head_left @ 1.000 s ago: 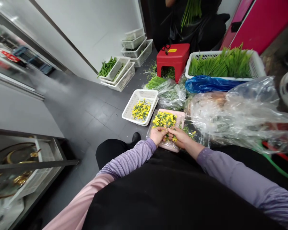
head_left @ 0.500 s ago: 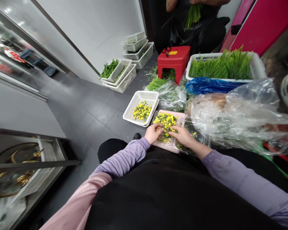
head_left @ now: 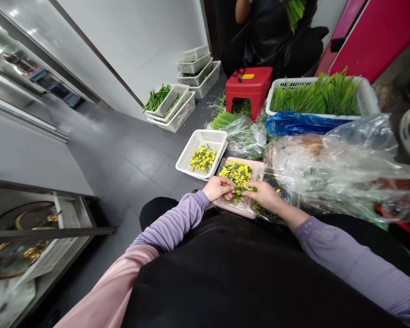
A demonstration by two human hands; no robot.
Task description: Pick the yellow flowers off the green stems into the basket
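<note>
Yellow flowers (head_left: pixel 237 172) with green stems lie heaped in a clear plastic box over a pink tray (head_left: pixel 258 168) in front of me. My left hand (head_left: pixel 220 188) is at the near left of the heap, its fingers pinched together on something too small to make out. From the right, my right hand (head_left: pixel 263 196) reaches over the box with thumb and finger closed at a flower stem. The box's clear lid (head_left: pixel 289 184) lies to the right, under my right wrist. Beyond my left hand, a white basket (head_left: pixel 183 159) holds more yellow flowers.
Green stalks fill a white crate (head_left: pixel 371 98) at the back right, beside a red stool (head_left: pixel 249 84). Clear plastic bags (head_left: pixel 335 168) lie on the right. Baskets (head_left: pixel 177 118) of green vegetables stand by the wall. A co-worker (head_left: pixel 266 41) sits beyond the stool. A metal shelf (head_left: pixel 89 234) is left.
My left hand has shifted slightly left and its fingers have drawn closer together. My right hand stays at the heap. The co-worker's green bunch has moved up and right.
</note>
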